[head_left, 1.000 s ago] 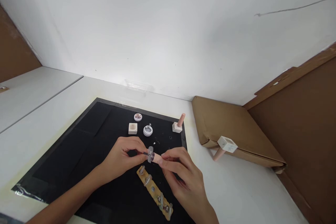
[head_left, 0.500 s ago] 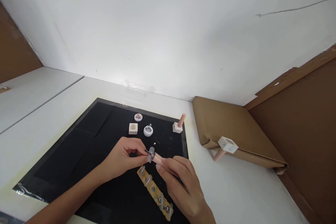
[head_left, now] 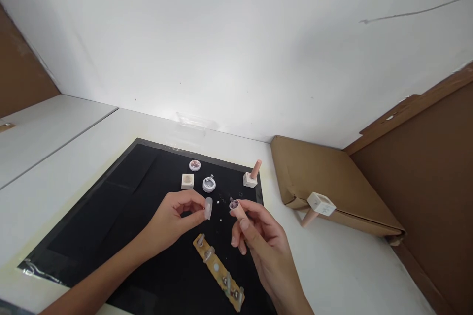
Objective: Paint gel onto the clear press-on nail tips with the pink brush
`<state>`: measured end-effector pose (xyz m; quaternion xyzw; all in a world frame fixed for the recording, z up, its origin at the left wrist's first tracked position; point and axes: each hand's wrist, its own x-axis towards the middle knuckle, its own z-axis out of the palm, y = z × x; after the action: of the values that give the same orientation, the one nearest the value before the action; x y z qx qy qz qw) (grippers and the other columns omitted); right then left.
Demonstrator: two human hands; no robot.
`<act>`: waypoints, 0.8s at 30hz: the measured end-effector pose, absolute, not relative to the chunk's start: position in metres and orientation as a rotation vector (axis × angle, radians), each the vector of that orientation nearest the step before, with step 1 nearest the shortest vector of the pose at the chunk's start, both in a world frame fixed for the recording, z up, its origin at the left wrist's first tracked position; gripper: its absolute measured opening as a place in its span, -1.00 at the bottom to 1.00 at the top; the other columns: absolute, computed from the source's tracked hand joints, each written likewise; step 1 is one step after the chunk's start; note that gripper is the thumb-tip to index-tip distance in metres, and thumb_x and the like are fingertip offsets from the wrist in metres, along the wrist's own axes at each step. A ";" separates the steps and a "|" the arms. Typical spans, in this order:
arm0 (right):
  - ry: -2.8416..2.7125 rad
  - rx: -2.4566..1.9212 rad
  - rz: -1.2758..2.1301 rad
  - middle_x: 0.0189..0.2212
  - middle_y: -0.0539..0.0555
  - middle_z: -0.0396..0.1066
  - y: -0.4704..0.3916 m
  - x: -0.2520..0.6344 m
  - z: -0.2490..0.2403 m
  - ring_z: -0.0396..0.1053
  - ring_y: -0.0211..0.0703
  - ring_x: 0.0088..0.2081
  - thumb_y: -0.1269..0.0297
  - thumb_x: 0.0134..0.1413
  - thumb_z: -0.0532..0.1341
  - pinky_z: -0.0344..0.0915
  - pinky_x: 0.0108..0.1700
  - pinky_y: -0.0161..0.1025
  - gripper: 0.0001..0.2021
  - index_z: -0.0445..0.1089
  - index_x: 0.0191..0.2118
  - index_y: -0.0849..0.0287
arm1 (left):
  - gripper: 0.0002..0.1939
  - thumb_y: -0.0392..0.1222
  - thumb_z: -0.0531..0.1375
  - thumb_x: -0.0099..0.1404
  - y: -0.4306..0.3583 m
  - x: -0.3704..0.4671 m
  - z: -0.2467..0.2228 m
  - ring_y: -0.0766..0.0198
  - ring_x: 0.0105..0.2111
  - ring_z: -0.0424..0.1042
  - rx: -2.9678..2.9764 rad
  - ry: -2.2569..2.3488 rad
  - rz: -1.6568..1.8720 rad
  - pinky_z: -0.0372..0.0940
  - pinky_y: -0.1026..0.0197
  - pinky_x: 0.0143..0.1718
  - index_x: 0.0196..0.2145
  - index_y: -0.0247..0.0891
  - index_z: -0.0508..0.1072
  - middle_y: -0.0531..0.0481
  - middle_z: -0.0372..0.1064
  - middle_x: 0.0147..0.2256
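A clear false nail point(head_left: 209, 207) is pinched upright between the thumb and fingers of my left hand point(head_left: 181, 214). My right hand point(head_left: 264, 241) grips a pale pink nail polish cap point(head_left: 240, 213), its dark open end tilted up and towards the nail but apart from it. Beneath both hands lies a yellowish strip point(head_left: 219, 271) bearing several clear false nails. Just beyond the fingers are a small round white pot point(head_left: 209, 187) with a small metallic piece at its rim, a square white bottle point(head_left: 187, 182) without a cap, and a round white container point(head_left: 194, 165) with a reddish pattern.
A black mat point(head_left: 107, 206) covers part of the white table point(head_left: 354, 270). At its back right corner stands a white bottle point(head_left: 250, 180) with a pink cap. Another white bottle point(head_left: 321, 204) lies tipped against a cardboard box point(head_left: 325, 172). White crumbs dot the mat.
My right hand has drawn the pink cap away from the false nail, to the right, and turned its open end upwards. The left hand keeps the nail almost in place.
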<state>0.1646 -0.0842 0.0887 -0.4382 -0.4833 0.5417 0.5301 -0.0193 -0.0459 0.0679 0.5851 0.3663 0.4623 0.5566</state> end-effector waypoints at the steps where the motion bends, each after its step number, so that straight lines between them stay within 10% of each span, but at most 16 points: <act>1: -1.121 -1.039 1.356 -0.50 -0.01 0.40 -0.084 0.164 0.090 0.27 -0.35 -0.62 0.12 0.08 0.27 0.15 -0.63 -0.40 -0.78 0.42 -0.17 0.06 | -0.95 -0.30 0.27 0.16 -0.046 -0.019 0.068 0.34 -0.51 0.39 1.379 0.864 1.084 0.32 0.32 -0.43 -0.44 -0.34 0.50 0.00 0.45 -0.50; 24: -1.154 -1.002 1.464 -0.56 -0.02 0.36 -0.081 0.157 0.075 0.22 -0.31 -0.59 -0.02 0.04 0.24 0.14 -0.57 -0.35 -0.70 0.39 -0.27 0.12 | -0.79 -0.14 0.42 -0.02 -0.049 -0.016 0.072 0.31 -0.53 0.46 1.010 0.825 1.103 0.40 0.28 -0.45 -0.48 -0.33 0.57 -0.01 0.53 -0.52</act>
<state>0.1569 -0.0807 0.0754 -0.4126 -0.4751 0.6030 0.4903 -0.0157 -0.0492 0.0725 0.4456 0.3643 0.4869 0.6569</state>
